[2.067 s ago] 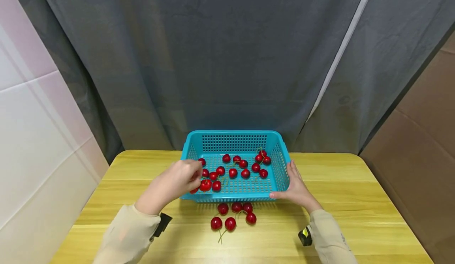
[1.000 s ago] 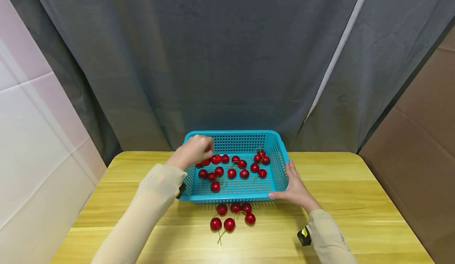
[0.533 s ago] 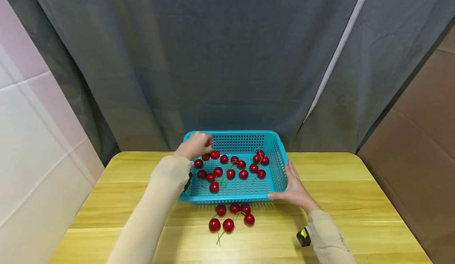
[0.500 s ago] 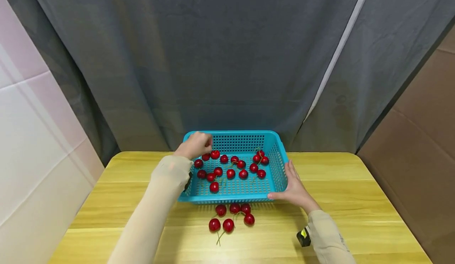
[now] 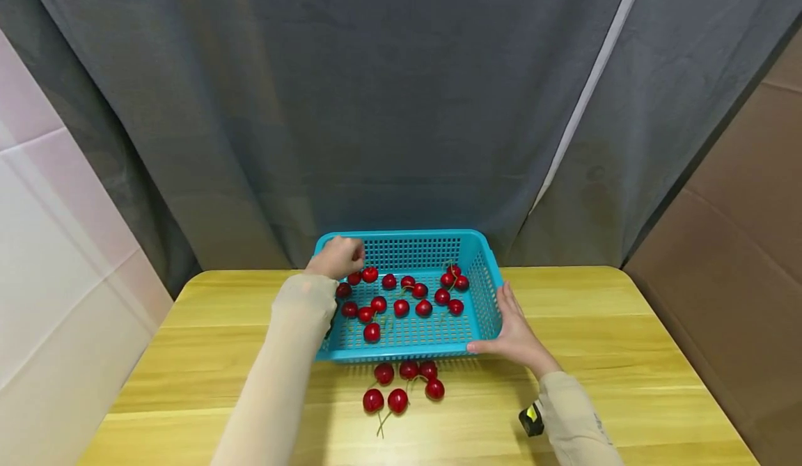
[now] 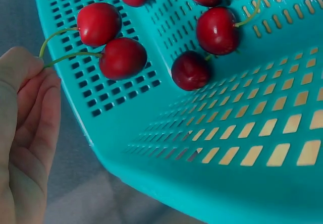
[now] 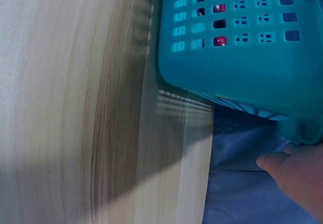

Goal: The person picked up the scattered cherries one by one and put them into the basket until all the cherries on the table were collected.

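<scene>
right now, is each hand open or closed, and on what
Left hand: closed, pinching two cherries by their stems.
Right hand: open, resting against the right side of the basket.

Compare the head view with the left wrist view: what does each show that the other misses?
Only the head view shows the right grip at the right end of the basket and six cherries on the table in front of it. Only the left wrist view shows two cherry stems pinched in the left grip. Both show the left grip, the basket and cherries inside it.
</scene>
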Tool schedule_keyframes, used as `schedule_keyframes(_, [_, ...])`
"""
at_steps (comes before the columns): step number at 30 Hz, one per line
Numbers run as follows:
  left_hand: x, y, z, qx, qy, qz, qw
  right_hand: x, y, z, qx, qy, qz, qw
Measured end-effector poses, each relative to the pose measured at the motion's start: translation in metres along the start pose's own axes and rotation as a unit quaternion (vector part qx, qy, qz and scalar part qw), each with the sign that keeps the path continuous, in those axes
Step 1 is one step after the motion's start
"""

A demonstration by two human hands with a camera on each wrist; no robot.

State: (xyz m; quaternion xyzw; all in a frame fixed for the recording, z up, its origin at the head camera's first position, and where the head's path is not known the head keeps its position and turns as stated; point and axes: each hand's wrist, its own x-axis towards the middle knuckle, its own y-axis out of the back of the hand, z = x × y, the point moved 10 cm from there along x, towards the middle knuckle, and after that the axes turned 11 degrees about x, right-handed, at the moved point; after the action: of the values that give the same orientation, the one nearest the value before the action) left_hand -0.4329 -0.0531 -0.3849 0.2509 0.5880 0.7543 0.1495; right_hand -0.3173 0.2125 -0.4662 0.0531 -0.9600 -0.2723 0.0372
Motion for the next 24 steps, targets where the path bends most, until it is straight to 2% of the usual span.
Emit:
schedule_keyframes(1, [0.001,-0.001,-0.001,0.002,0.004,-0.002,1.0,0.0,0.0,0.001,0.0,0.0,0.001,1.0])
schedule_keyframes(2, [0.002,-0.005,-0.003,0.005,0.019,-0.018,0.9997,0.0,0.0,0.001,-0.001,-0.001,0.001,1.0])
schedule_keyframes(9, [0.006,-0.013,-0.01,0.01,0.053,-0.035,0.9979,0.001,-0.001,0.002,0.005,-0.001,0.0,1.0])
schedule_keyframes(17, [0.011,-0.028,-0.012,0.009,0.077,-0.059,0.9952,0.0,-0.001,0.0,0.003,0.002,0.002,1.0])
schedule_keyframes(24, [0.011,-0.032,-0.01,0.01,0.096,-0.064,0.9932,0.0,-0.001,0.001,0.004,-0.007,0.0,1.0])
